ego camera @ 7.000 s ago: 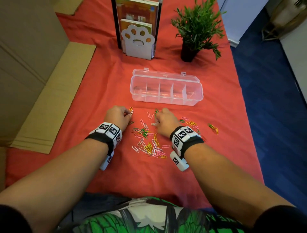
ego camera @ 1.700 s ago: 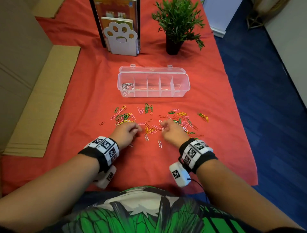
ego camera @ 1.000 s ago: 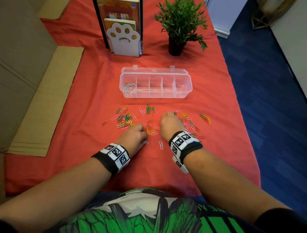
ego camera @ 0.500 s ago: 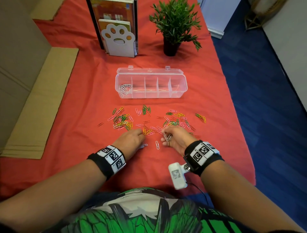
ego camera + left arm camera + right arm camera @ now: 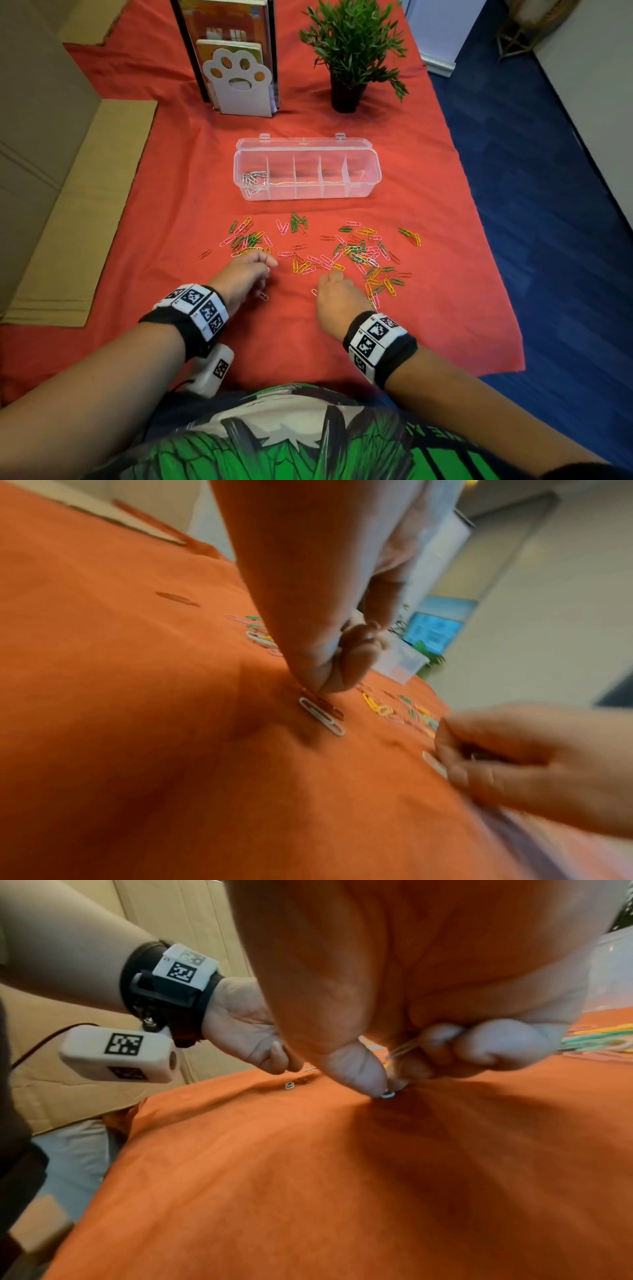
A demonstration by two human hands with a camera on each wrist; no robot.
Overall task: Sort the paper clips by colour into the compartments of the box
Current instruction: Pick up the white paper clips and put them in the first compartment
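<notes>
The clear box [image 5: 363,186] stands open on the red cloth, with white clips [image 5: 253,178] in its leftmost compartment. Pink, green, yellow and orange clips [image 5: 356,255] lie scattered in front of it. My left hand [image 5: 246,274] pinches thumb and forefinger [image 5: 325,681] down onto the end of a white clip [image 5: 322,719] lying beside a dark red one. My right hand [image 5: 337,294] keeps thin white clips [image 5: 404,1045] in its curled fingers while thumb and forefinger pinch another white clip [image 5: 387,1095] on the cloth.
A paw-shaped bookend with books [image 5: 239,82] and a potted plant [image 5: 349,51] stand behind the box. Flat cardboard [image 5: 78,212] lies at the left. The table's right edge drops to blue carpet [image 5: 548,205].
My right hand has turned palm down and come onto the lone white clip near the front. My left hand has shifted a little over the other white clip.
</notes>
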